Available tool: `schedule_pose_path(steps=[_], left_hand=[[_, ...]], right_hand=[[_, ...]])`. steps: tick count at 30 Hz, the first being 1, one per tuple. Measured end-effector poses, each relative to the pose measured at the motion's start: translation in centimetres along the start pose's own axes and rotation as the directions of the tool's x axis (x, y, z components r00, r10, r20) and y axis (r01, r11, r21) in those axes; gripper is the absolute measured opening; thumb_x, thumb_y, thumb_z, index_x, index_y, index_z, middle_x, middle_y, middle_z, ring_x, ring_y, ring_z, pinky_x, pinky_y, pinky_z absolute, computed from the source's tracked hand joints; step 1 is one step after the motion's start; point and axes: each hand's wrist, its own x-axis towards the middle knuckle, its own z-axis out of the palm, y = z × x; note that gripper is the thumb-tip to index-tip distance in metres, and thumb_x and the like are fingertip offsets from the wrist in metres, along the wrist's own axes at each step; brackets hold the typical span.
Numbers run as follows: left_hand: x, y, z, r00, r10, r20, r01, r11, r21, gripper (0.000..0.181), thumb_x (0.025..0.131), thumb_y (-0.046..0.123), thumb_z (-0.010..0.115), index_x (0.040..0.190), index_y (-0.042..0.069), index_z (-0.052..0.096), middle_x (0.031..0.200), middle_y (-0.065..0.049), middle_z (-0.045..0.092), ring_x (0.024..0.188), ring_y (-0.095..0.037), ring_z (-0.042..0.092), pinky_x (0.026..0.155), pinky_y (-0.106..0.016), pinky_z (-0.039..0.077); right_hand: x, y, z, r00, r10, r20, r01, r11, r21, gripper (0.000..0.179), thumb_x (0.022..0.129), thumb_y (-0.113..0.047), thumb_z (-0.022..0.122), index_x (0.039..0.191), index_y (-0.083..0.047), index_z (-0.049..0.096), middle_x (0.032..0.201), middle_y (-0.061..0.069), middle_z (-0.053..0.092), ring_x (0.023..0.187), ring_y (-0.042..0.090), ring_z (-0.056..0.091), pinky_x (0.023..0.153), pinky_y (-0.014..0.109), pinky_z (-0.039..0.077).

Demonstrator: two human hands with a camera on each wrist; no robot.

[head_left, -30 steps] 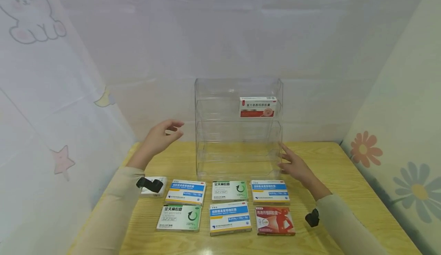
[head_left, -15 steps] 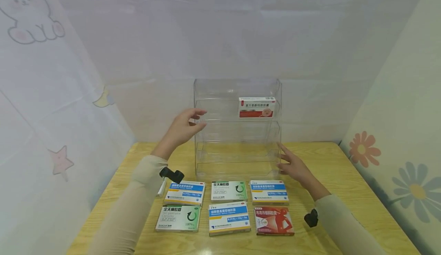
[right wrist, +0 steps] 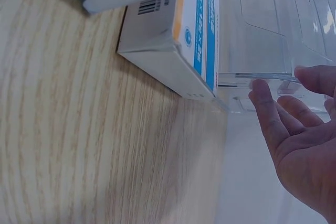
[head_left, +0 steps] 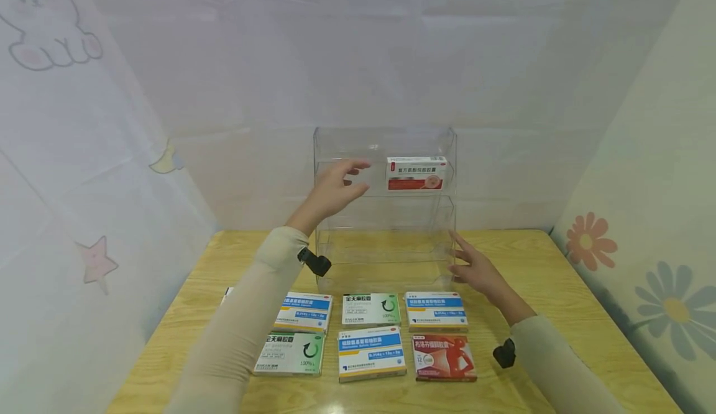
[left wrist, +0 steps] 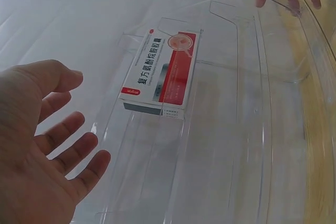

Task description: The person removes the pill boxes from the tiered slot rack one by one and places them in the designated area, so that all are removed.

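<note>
A white and red medicine box point(head_left: 416, 174) leans in an upper tier of a clear acrylic display rack point(head_left: 386, 272), toward its right side. My left hand point(head_left: 335, 190) is in front of that tier, just left of the box, thumb and fingers apart and holding nothing. In the left wrist view, a gap shows between the fingers point(left wrist: 86, 169) and the medicine box point(left wrist: 163, 72). My right hand point(head_left: 475, 268) is at the rack's lower right side, its fingertips point(right wrist: 260, 85) right at the clear side edge, fingers spread and loosely bent.
Medicine boxes lie in two rows before the rack: blue-white ones point(head_left: 371, 353), green-white ones point(head_left: 371, 309) and a red one point(head_left: 444, 358). My left sleeve covers part of the left boxes. The wooden table point(head_left: 514, 246) meets cloth-covered walls point(head_left: 268, 91) behind and beside.
My left hand has moved right and upward, from beside the rack to in front of its upper tier, near the white and red medicine box. My right hand has stayed at the rack's side.
</note>
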Motion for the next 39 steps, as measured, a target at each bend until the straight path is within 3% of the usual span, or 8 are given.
schedule_pose_path(steps=[5, 15, 21, 39], left_hand=[[1.6, -0.2, 1.0, 1.0, -0.003, -0.003, 0.003, 1.0, -0.002, 0.05, 0.099, 0.024, 0.066, 0.147, 0.014, 0.052, 0.147, -0.004, 0.052, 0.133, -0.026, 0.05, 0.107, -0.043, 0.048], [4.2, -0.4, 2.7, 0.998, -0.069, -0.012, 0.069, 0.998, -0.008, 0.053, 0.099, 0.027, 0.066, 0.149, 0.018, 0.049, 0.15, -0.002, 0.05, 0.134, -0.023, 0.049, 0.106, -0.043, 0.047], [5.5, -0.2, 3.0, 0.997, -0.076, -0.007, 0.076, 0.997, -0.011, 0.055, 0.098, 0.026, 0.068, 0.149, 0.018, 0.049, 0.149, -0.005, 0.051, 0.133, -0.026, 0.05, 0.105, -0.045, 0.048], [7.0, -0.4, 4.2, 0.992, -0.124, -0.023, 0.121, 0.988, -0.096, 0.059, 0.091, 0.013, 0.073, 0.146, 0.01, 0.052, 0.141, -0.011, 0.055, 0.119, -0.028, 0.06, 0.096, -0.042, 0.054]], right_hand=[[-0.1, 0.0, -0.1, 1.0, -0.013, 0.013, 0.013, 1.0, -0.009, 0.083, 0.103, -0.009, 0.057, 0.163, -0.036, 0.007, 0.16, 0.025, 0.032, 0.129, 0.047, 0.054, 0.092, 0.048, 0.057], [-0.5, 0.0, 0.0, 1.0, 0.003, 0.018, -0.003, 1.0, 0.016, 0.083, 0.103, -0.008, 0.057, 0.162, -0.043, 0.008, 0.161, 0.024, 0.031, 0.131, 0.045, 0.053, 0.096, 0.052, 0.055], [-0.5, -0.2, 0.1, 1.0, 0.006, -0.001, -0.005, 1.0, 0.016, 0.084, 0.102, -0.007, 0.058, 0.163, -0.038, 0.009, 0.16, 0.024, 0.033, 0.13, 0.046, 0.053, 0.094, 0.051, 0.056], [-0.6, -0.3, 0.8, 1.0, -0.008, 0.006, 0.007, 1.0, 0.028, 0.084, 0.102, -0.007, 0.059, 0.161, -0.043, 0.012, 0.16, 0.021, 0.035, 0.13, 0.046, 0.054, 0.093, 0.047, 0.057]])
